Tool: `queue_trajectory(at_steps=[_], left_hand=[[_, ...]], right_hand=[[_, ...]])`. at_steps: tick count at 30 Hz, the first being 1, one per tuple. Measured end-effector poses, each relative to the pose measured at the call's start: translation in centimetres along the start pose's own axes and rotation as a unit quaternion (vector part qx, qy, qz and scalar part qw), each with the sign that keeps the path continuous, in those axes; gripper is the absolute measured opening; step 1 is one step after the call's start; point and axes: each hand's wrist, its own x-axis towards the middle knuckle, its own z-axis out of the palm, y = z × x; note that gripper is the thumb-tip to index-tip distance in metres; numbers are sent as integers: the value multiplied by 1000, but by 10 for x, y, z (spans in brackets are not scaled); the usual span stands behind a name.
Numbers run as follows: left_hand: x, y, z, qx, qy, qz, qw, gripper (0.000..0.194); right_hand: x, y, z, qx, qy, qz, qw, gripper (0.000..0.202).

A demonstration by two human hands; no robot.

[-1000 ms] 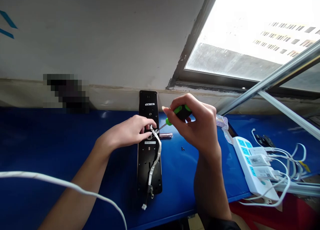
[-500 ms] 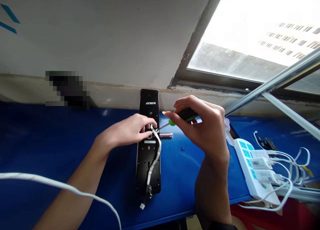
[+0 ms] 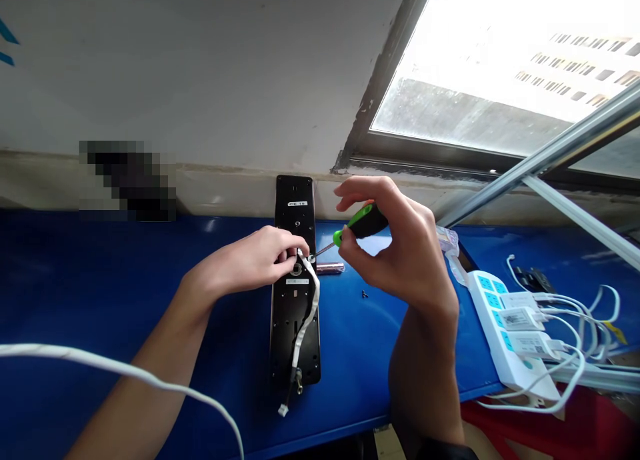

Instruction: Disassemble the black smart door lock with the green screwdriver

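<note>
A long black panel (image 3: 285, 320), which looks like a door lock's back plate, lies on the blue table. My left hand (image 3: 265, 255) rests on its upper half, fingers closed at the top end of a white-wrapped cable (image 3: 315, 293). That cable runs down the panel to a small white connector (image 3: 283, 411). In my right hand (image 3: 400, 247) is a green and black screwdriver (image 3: 367, 221), gripped loosely with some fingers lifted. The screwdriver's tip meets a small white piece (image 3: 311, 259) beside my left fingertips; the screw itself cannot be made out.
Small dark screws (image 3: 365, 294) lie right of the panel, near a shiny pinkish cylinder (image 3: 331, 268). A white power strip (image 3: 505, 340) with plugged-in chargers stands at the right. One white cord (image 3: 150, 378) crosses over my left forearm. Wall and window (image 3: 475, 100) bound the back.
My right hand has shifted its fingers on the screwdriver handle, so more of its green side shows. The left hand keeps its place on the panel. The view has moved slightly.
</note>
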Motion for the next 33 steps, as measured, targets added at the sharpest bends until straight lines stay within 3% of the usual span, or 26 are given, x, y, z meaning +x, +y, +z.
queue_trajectory(at_steps=[6,12,18,23,29,33], left_hand=[[-1,-1,0,-8,3,5,1000,29],[-1,1,-1,-6,-2,-6,1000,30],[-1,2,-1,-13,5,3,1000,30],[-1,0,-1,-12,7,4,1000,31],[-1,0,-1,-11,14,8,1000,29],[-1,0,0,-6,12,5,1000,31]], right_hand=[[1,1,2,-32,20,11,999,27],[2,-5,0,23,-7,6,1000,46],[1,0,2,-20,19,14,1000,20],[1,-3,0,24,0,10,1000,44],[1,-1,3,0,20,34,999,21],[1,-2,3,26,14,29,999,38]])
